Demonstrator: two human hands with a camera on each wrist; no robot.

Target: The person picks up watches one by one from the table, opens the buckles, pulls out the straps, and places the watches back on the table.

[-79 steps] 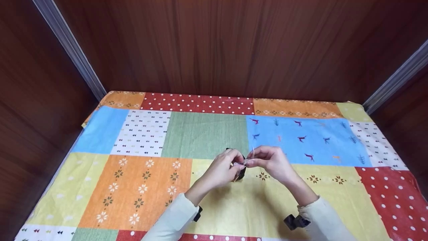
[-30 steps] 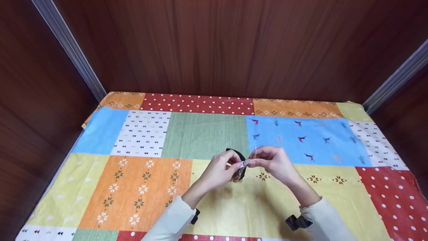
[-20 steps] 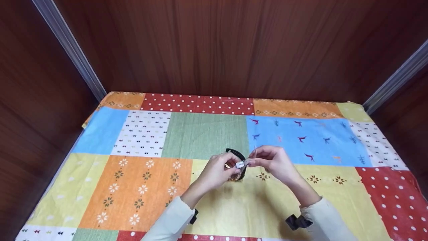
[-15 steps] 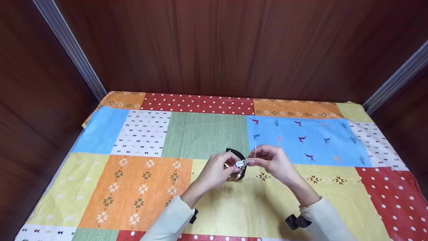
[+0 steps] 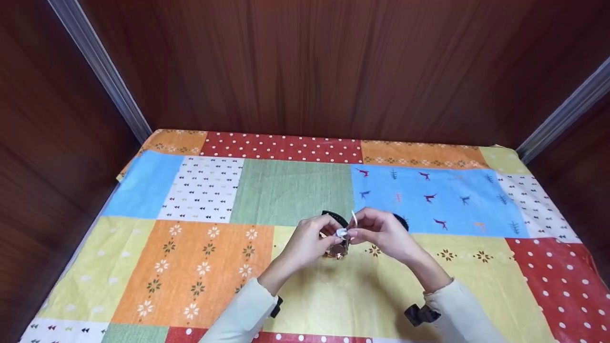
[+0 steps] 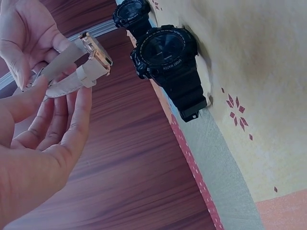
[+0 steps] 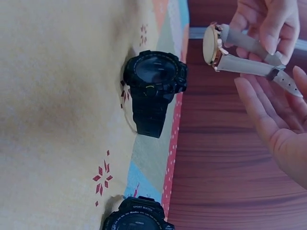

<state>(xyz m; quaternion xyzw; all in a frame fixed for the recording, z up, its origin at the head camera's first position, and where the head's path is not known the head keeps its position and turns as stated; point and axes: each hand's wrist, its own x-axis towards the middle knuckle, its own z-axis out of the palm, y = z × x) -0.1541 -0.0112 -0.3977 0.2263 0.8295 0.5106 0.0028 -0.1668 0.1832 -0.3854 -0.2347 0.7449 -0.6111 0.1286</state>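
Note:
A wristwatch with a pale strap (image 7: 244, 65) and a rose-gold case (image 6: 99, 53) is held up between both hands, its strap looped round. My left hand (image 5: 307, 243) pinches the strap between thumb and fingers near the buckle (image 7: 275, 73). On the other side, my right hand (image 5: 388, 237) grips the strap's tail, and its pale tip points upward in the head view. The tail passes through the buckle in the right wrist view. Below the hands the case (image 5: 338, 251) shows partly in the head view.
Two black sport watches lie on the patchwork tablecloth (image 5: 295, 190): one (image 6: 165, 50) behind the left hand, another (image 5: 401, 221) mostly hidden behind the right hand. Dark wooden panels (image 5: 305, 66) stand along the back and sides.
The right hand has come slightly left, toward the left hand, and the strap tip has shifted left with it. More of the buckle area and case shows. The black watch behind the right hand has come into view.

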